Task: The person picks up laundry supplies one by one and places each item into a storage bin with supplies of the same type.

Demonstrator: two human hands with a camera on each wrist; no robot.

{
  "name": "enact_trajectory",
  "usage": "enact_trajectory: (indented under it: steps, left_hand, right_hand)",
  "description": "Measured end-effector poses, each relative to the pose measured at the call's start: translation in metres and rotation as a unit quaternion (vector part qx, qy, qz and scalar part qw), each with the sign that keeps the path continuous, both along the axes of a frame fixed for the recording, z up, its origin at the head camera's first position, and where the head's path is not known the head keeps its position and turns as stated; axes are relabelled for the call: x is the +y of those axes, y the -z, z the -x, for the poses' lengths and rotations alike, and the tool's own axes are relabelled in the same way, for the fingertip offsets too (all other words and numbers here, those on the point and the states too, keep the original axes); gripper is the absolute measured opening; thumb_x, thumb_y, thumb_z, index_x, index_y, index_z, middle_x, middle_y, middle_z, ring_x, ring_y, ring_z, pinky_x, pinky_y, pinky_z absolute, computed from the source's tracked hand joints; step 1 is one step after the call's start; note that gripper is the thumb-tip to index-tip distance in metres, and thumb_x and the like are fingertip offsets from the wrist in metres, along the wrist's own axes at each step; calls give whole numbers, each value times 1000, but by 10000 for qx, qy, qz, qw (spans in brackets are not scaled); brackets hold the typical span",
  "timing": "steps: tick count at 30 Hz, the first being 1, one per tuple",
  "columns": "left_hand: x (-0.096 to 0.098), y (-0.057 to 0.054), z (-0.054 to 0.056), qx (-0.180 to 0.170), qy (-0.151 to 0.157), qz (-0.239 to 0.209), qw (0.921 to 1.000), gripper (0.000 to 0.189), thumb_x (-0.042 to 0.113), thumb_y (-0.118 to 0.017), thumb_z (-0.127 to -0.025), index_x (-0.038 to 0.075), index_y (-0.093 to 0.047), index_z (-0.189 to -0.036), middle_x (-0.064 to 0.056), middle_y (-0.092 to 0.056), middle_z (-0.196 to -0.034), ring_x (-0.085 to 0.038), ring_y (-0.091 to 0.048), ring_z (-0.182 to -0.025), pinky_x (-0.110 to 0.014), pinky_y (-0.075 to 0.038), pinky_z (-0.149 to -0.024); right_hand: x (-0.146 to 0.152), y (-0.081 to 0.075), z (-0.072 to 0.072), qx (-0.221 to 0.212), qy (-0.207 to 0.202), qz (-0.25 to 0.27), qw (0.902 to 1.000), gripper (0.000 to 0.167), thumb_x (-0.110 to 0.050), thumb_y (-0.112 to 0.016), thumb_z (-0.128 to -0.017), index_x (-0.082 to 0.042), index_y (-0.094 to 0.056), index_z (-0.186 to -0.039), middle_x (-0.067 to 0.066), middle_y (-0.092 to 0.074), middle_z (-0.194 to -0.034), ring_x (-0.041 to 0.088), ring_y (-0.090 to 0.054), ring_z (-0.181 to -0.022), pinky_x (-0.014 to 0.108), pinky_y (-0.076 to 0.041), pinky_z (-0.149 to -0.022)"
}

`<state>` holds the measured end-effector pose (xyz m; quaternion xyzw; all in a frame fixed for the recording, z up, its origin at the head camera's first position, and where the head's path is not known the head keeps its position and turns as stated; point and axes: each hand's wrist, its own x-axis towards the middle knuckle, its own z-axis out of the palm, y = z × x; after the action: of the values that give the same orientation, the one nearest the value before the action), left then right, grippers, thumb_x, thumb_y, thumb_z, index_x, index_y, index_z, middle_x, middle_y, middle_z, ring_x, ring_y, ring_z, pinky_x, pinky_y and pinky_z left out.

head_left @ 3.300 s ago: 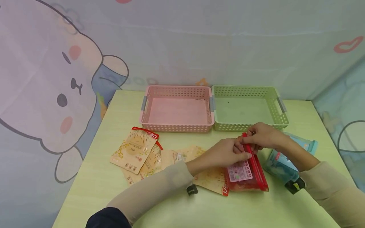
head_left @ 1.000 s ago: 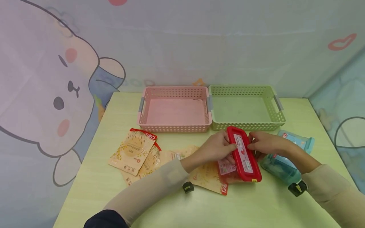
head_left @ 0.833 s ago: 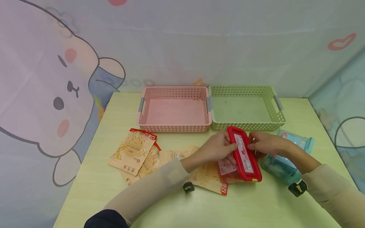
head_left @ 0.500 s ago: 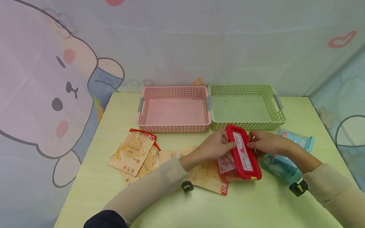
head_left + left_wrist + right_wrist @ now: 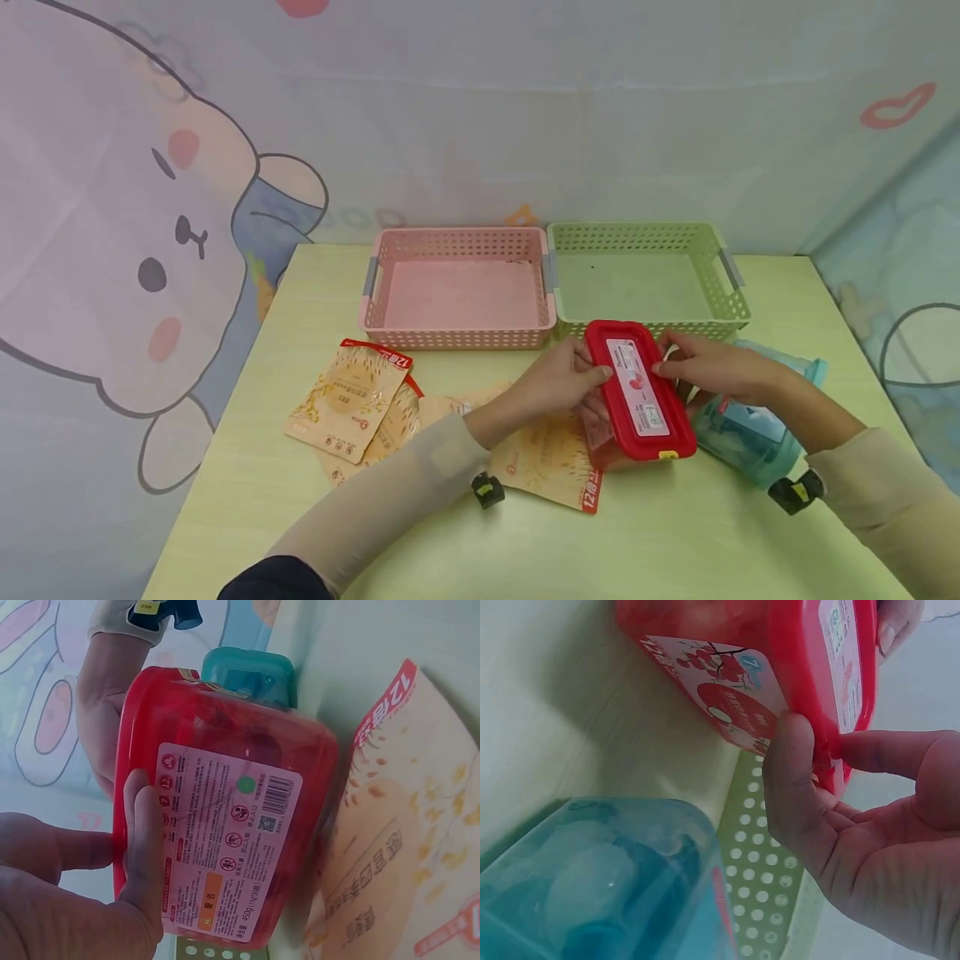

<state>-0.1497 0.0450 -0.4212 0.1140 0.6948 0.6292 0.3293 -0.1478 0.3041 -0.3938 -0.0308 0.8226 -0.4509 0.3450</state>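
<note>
A translucent red plastic box [image 5: 232,817] with a red lid [image 5: 637,390] is tilted between both hands at the table's front right of centre. A printed label covers the lid, and more labels are on the box's sides. My left hand [image 5: 558,383] grips its left side, thumb on the lid's edge and fingers against the wall below. On the other side, my right hand [image 5: 870,817] pinches the lid's edge between thumb and fingers. A teal plastic box [image 5: 607,885] lies just right of the red one, partly hidden by my right hand and forearm.
Behind stand a pink basket [image 5: 461,337] and a green basket [image 5: 652,332], side by side. Several beige pouches with red ends lie left of the red box, including a front-left pouch [image 5: 352,400] and one pouch [image 5: 551,462] under my left wrist.
The red box has turned so its lid faces up more, and it has shifted slightly away from me. Earlier the lid faced sideways. My right hand has moved slightly right with the lid's edge.
</note>
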Motion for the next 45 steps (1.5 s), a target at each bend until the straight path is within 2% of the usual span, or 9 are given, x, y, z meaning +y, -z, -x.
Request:
enact_trajectory:
  steps: [3, 8, 15, 22, 29, 33, 39, 45]
  left_hand:
    - [-2, -4, 2, 223, -67, 50, 9997, 18, 12, -62, -109, 1, -49, -115, -15, -71, -90, -34, -76, -69, -54, -63, -75]
    - [-7, -10, 5, 489, -161, 67, 9987, 23, 13, -61, -109, -1, -50, -123, -13, -67, -99, -29, -76, -67, -55, -63, -78]
    - [-12, -20, 12, 395, -300, -95, 9987, 30, 11, -62, -108, -3, -48, -129, -14, -66, -105, -24, -73, -66, -57, -62, -81]
    - [-15, -28, 16, 623, -384, 30, 9973, 32, 10, -64, -106, -3, -49, -131, -13, -66, -106, -23, -72, -69, -39, -65, -71]
    - [-14, -35, 23, 597, -484, -52, 9970, 30, 8, -64, -106, -3, -48, -129, -14, -66, -104, -23, -72, -68, -50, -64, -79]
    - [-16, -41, 26, 609, -517, -69, 9968, 30, 7, -64, -105, -1, -48, -128, -14, -66, -103, -23, -71, -68, -51, -64, -80]
    - [-19, -49, 34, 773, -546, -67, 9955, 31, 7, -63, -106, -3, -48, -131, -14, -63, -105, -21, -70, -66, -43, -65, -73]
    - [-21, -55, 44, 1226, -736, -23, 9897, 34, 9, -64, -106, -2, -50, -134, -13, -62, -106, -20, -69, -69, -34, -64, -69]
  right_hand:
    - [3, -4, 0, 42, 95, 34, 9999, 66, -19, -75, -98, 1, -31, -143, 21, -62, -123, 34, -71, -93, 47, -64, -77]
    - [3, -14, 1, 146, 185, 133, 9996, 63, -20, -74, -100, 2, -33, -141, 23, -63, -124, 34, -72, -94, 48, -64, -77]
    - [-3, -27, -1, 286, 331, 240, 9988, 67, -21, -76, -98, 1, -31, -143, 25, -61, -129, 35, -71, -100, 49, -64, -81]
    - [-8, -36, 0, 353, 340, 367, 9981, 69, -17, -74, -99, 2, -29, -148, 25, -58, -132, 33, -68, -107, 48, -64, -81]
    - [-9, -46, 5, 489, 312, 319, 9978, 66, -14, -72, -99, 2, -31, -148, 24, -57, -131, 32, -68, -107, 48, -64, -80]
    - [-12, -53, 7, 567, 256, 308, 9976, 66, -13, -72, -99, 3, -31, -148, 24, -56, -131, 31, -67, -106, 47, -64, -79]
    - [-16, -64, 12, 689, 246, 255, 9970, 70, -12, -73, -98, 3, -29, -151, 24, -53, -137, 32, -65, -111, 46, -64, -80]
    - [-20, -72, 23, 895, 358, 134, 9953, 70, -14, -71, -101, 2, -27, -153, 23, -51, -137, 32, -64, -113, 44, -64, -81]
